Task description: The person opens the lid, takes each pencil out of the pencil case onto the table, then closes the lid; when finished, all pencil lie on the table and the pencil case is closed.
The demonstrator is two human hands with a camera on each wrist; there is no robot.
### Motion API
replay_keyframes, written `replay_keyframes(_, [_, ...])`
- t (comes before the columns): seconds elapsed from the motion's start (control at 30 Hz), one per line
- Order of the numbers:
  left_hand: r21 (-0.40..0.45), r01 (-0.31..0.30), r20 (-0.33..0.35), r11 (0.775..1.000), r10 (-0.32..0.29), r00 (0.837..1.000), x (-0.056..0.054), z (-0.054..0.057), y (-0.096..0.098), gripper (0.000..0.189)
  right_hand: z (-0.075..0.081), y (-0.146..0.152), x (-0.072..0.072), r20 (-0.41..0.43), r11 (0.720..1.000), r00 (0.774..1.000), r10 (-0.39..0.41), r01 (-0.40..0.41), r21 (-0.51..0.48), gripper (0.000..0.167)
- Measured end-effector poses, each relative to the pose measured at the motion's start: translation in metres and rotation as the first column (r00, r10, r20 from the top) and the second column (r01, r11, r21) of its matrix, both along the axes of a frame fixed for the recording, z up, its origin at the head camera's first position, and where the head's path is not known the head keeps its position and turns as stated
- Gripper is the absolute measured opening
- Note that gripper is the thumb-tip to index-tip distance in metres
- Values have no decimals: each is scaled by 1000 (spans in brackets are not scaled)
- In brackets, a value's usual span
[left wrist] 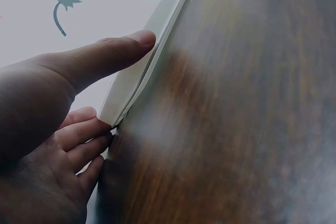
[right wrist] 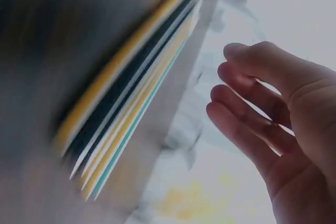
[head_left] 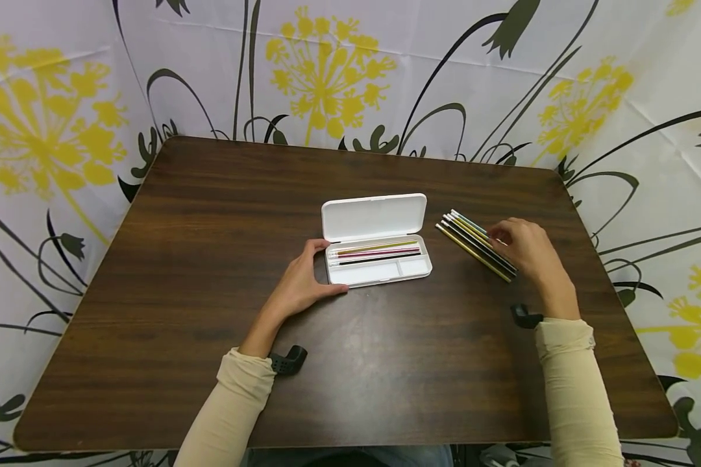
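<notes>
A white pencil case [head_left: 367,271] lies with its lid [head_left: 374,217] raised at the back. Several pencils [head_left: 376,252] rest inside its rear compartment. My left hand [head_left: 298,280] holds the case at its left end, thumb at the front wall and fingers around the far side; the left wrist view shows the thumb against the white wall [left wrist: 128,85]. To the right, a bunch of pencils [head_left: 473,245], yellow, black and teal, lies slanted on the table. Over its right side is my right hand [head_left: 526,250], fingers loosely bent, with nothing between them in the right wrist view.
The dark wooden table [head_left: 210,259] has its far edge against a white cloth [head_left: 432,84] with yellow and grey flowers. Black wrist-camera mounts [head_left: 289,360] sit on both wrists. The raised lid stands along the back of the case.
</notes>
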State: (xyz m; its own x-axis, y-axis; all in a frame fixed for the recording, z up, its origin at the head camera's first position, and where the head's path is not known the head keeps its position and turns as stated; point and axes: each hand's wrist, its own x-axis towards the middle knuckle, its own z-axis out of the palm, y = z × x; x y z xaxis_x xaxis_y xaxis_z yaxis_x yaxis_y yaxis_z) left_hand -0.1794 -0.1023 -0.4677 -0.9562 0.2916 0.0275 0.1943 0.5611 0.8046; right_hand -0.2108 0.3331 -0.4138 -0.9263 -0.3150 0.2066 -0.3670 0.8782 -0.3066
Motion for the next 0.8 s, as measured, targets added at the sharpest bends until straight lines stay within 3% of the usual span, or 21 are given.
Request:
replay_keyframes(0.13, [-8, -9, 3, 1000, 9, 1000, 0, 0, -2, 95, -2, -60, -14, -37, 983, 982, 186, -186, 4, 11])
replay_keyframes(0.27, [-10, -2, -10, 1000, 2, 1000, 0, -2, -2, 95, -10, -111, -23, 23, 948, 948, 316, -317, 33, 9])
replay_keyframes(0.47, [-3, 13, 10, 1000, -13, 1000, 1, -2, 0, 95, -16, -141, -27, 89, 938, 946, 312, -322, 125, 10])
replay_keyframes(0.8, [-2, 8, 15, 1000, -8, 1000, 0, -2, -2, 94, -18, -149, -30, 69, 921, 939, 337, -344, 183, 11])
